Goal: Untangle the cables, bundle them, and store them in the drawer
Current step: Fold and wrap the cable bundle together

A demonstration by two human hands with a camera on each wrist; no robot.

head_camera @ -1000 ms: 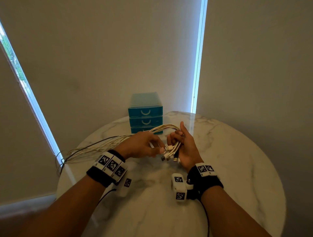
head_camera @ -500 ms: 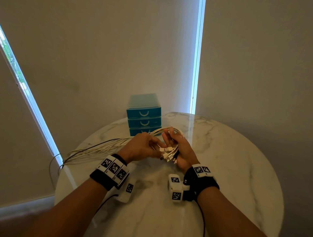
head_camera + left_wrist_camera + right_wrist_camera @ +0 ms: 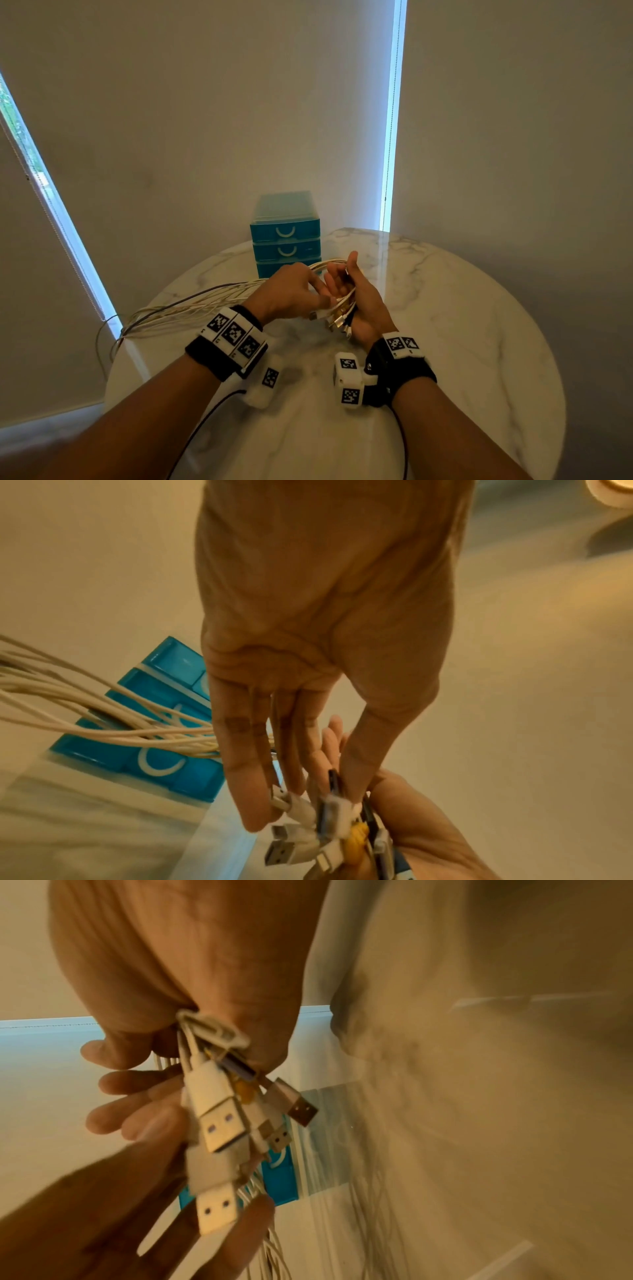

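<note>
Above the desk (image 3: 445, 308), the right hand (image 3: 363, 301) clasps the plug ends of the cables (image 3: 191, 301) while the left hand (image 3: 291, 294) pinches one plug, the light, limp cords trailing left, best gathered near the plugs.

Glossy marble table (image 3: 462, 342), plastic drawers (image 3: 284, 219)

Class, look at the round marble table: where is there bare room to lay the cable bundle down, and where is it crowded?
Bare marble lies right of the right hand out to the table rim, and near the viewer below both wrists. Crowded: the left, where cables trail over the rim, and the back, where the blue drawer unit stands behind the left hand.
</note>
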